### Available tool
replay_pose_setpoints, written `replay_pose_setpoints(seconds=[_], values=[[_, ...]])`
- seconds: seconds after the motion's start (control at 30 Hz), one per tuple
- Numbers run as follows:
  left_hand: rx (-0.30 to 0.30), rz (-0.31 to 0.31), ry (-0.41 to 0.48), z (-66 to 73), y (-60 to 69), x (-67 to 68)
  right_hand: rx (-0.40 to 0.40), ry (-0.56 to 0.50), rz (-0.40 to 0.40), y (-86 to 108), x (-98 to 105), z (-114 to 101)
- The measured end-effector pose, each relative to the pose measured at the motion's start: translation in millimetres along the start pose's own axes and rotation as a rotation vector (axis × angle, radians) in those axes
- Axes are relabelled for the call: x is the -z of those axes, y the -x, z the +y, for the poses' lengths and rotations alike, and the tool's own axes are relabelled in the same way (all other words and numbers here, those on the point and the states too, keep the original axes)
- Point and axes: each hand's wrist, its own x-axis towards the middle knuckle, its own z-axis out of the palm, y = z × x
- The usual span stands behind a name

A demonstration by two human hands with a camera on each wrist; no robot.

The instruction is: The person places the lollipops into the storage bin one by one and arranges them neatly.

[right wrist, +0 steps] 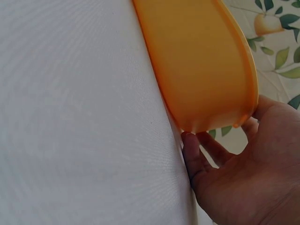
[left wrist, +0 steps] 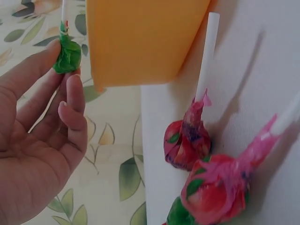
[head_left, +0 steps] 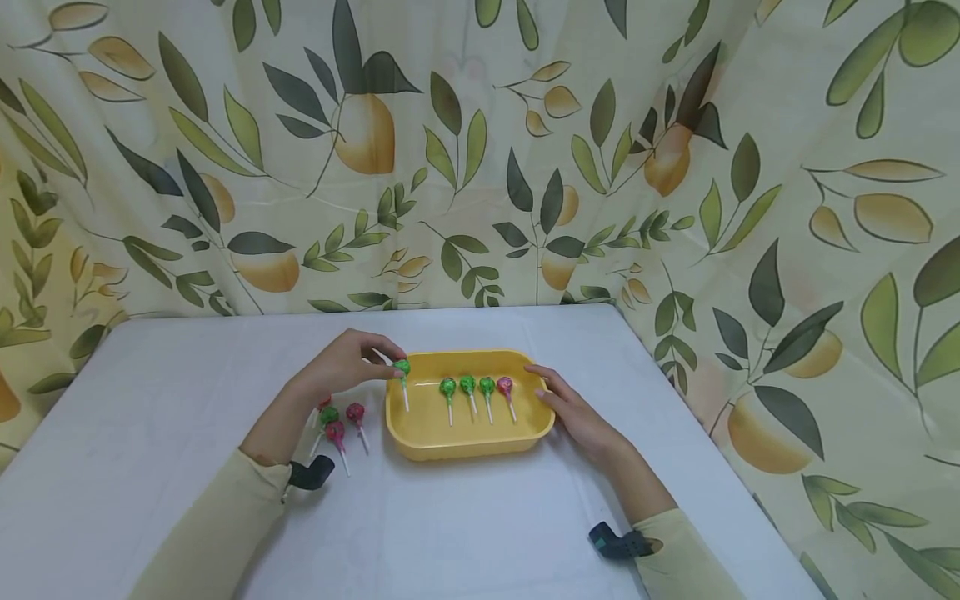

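My left hand [head_left: 352, 362] pinches a green-wrapped lollipop [left wrist: 68, 57] by its candy head between thumb and fingertips. In the head view its stick points down, over the left end of a yellow tray [head_left: 465, 448]. Inside the tray, three green lollipops [head_left: 468, 384] and one pink lollipop [head_left: 505, 387] lie in a row, sticks toward me. At the tray's right end, my right hand [head_left: 581, 414] holds the rim and side with its thumb and fingers; the right wrist view shows the fingers against the tray's outer wall [right wrist: 206, 75].
Left of the tray, several loose lollipops lie on the white cloth [head_left: 450, 533]: a pink lollipop [head_left: 356, 412] apart, another pink lollipop [head_left: 335, 431] touching a green lollipop [head_left: 328, 415], and a red one partly hidden by my left wrist. A leaf-patterned curtain [head_left: 465, 167] hangs behind the table.
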Motion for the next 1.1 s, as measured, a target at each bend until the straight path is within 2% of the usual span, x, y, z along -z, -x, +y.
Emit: replay_pose_setpoints(seconds=[0.13,0.3,0.8,1.1], values=[[-0.015,-0.010,0.037,-0.5,-4.8,-5.4,0.004,0.000,-0.004,0.3,-1,0],[-0.054,-0.010,0.034,-1.5,-9.2,-10.9,0.009,-0.003,-0.013,0.0,-1,1],[-0.053,-0.027,0.018,9.2,-13.6,-29.4,0.027,-0.015,-0.016,-0.6,-1,1],[-0.098,0.031,-0.038,12.2,-15.8,-47.3,0.012,0.001,-0.007,0.3,-1,-1]])
